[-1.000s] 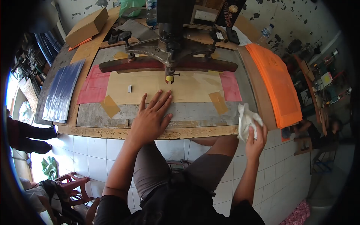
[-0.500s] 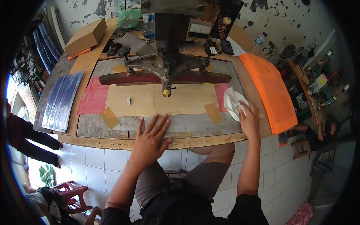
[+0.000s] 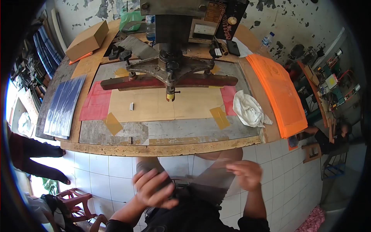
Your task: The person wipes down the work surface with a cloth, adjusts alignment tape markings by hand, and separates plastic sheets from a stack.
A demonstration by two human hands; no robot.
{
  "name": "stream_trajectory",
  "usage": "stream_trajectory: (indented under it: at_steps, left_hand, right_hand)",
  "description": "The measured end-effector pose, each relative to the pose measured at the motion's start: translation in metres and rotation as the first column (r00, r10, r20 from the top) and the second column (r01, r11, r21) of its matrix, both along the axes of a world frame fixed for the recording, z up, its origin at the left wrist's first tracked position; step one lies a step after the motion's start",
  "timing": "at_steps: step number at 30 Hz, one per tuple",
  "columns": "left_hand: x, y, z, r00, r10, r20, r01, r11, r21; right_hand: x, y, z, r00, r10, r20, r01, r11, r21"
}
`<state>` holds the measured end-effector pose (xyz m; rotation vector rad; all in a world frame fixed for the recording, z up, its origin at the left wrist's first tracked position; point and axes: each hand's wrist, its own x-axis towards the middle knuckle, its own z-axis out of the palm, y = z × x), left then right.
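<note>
Both hands are off the table, over my lap, and smeared by motion. My left hand (image 3: 155, 189) is above my thigh, its fingers apart and nothing visible in it. My right hand (image 3: 246, 174) hovers over the other thigh with fingers stretched to the left; I see nothing in it, though a faint blurred streak lies beside the fingertips. A crumpled white cloth (image 3: 249, 109) rests at the right side of the metal plate (image 3: 92, 129). On that plate a tan sheet (image 3: 154, 110) is fixed with brown tape (image 3: 220, 118) over pink material (image 3: 92, 101). A small pale piece (image 3: 131, 106) sits on the sheet.
A press head with a red bar (image 3: 135, 82) stands over the plate. Folded orange material (image 3: 278, 94) lies on the right, dark blue sheets (image 3: 65, 106) on the left, and a cardboard box (image 3: 87, 40) behind. Other people are at both sides.
My right hand has let go of the white cloth, leaving it on the table's right side. Both hands have drawn back from the table towards my lap.
</note>
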<state>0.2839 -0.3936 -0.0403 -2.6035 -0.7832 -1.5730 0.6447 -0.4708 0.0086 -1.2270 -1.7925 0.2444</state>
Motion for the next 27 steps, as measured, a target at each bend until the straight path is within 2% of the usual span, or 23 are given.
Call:
stream_trajectory:
  at_steps: [1,2,3,4,6,8,10,12,13,14,16,20,24,25,27]
  left_hand:
    - [0.017,0.006,-0.006,0.951,0.014,0.308,-0.095,0.964,0.248]
    - [0.039,0.016,-0.009,0.813,-0.055,0.579,-0.252,0.863,0.437]
    - [0.038,0.016,0.009,0.873,-0.009,0.487,-0.23,0.874,0.429]
    - [0.037,0.016,0.026,0.922,0.031,0.387,-0.207,0.883,0.421]
    - [0.027,0.018,0.045,0.989,0.148,0.012,-0.144,0.933,0.33]
    - [0.038,0.027,0.057,0.964,0.215,-0.157,-0.212,0.977,0.036]
    - [0.047,0.047,0.059,0.936,0.216,-0.28,-0.254,0.961,-0.109]
    - [0.05,0.06,0.041,0.907,0.174,-0.384,-0.271,0.939,-0.214]
    - [0.046,0.068,0.025,0.894,0.14,-0.425,-0.265,0.932,-0.249]
    - [0.042,0.072,0.013,0.88,0.103,-0.465,-0.259,0.922,-0.287]
    - [0.039,0.072,0.011,0.898,0.076,-0.434,-0.243,0.907,-0.344]
    - [0.031,0.07,0.007,0.902,0.093,-0.423,-0.263,0.894,-0.364]
    - [0.031,0.071,0.001,0.913,0.113,-0.392,-0.269,0.888,-0.372]
    - [0.031,0.07,0.001,0.913,0.106,-0.393,-0.263,0.891,-0.371]
    - [0.035,0.07,0.001,0.914,0.097,-0.394,-0.252,0.897,-0.363]
  right_hand:
    - [0.005,-0.005,0.016,0.987,0.043,-0.152,-0.047,0.998,-0.028]
    - [0.003,-0.006,0.031,0.938,-0.005,-0.348,-0.021,0.997,-0.07]
    - [0.003,-0.004,0.044,0.849,-0.061,-0.525,-0.002,0.993,-0.118]
    - [0.005,0.007,0.057,0.845,-0.114,-0.522,0.02,0.983,-0.183]
    - [0.012,0.039,0.072,0.843,-0.213,-0.494,0.044,0.943,-0.331]
    - [0.022,0.069,0.065,0.849,-0.288,-0.443,0.061,0.886,-0.459]
    - [0.037,0.097,0.037,0.859,-0.338,-0.385,0.092,0.841,-0.534]
    - [0.047,0.109,0.016,0.937,-0.349,-0.02,0.321,0.882,-0.346]
    - [0.052,0.114,0.01,0.914,-0.369,0.167,0.399,0.891,-0.218]
    - [0.061,0.119,0.009,0.868,-0.408,0.283,0.45,0.887,-0.105]
    - [0.09,0.126,0.012,0.721,-0.498,0.482,0.5,0.856,0.136]
    - [0.151,0.131,-0.012,0.852,-0.215,0.478,0.371,0.892,-0.259]
    - [0.169,0.131,0.001,0.918,-0.221,0.329,0.324,0.897,-0.302]
    - [0.169,0.133,0.004,0.926,-0.286,0.249,0.349,0.898,-0.268]
    - [0.163,0.122,0.03,0.905,-0.302,0.301,0.365,0.913,-0.181]
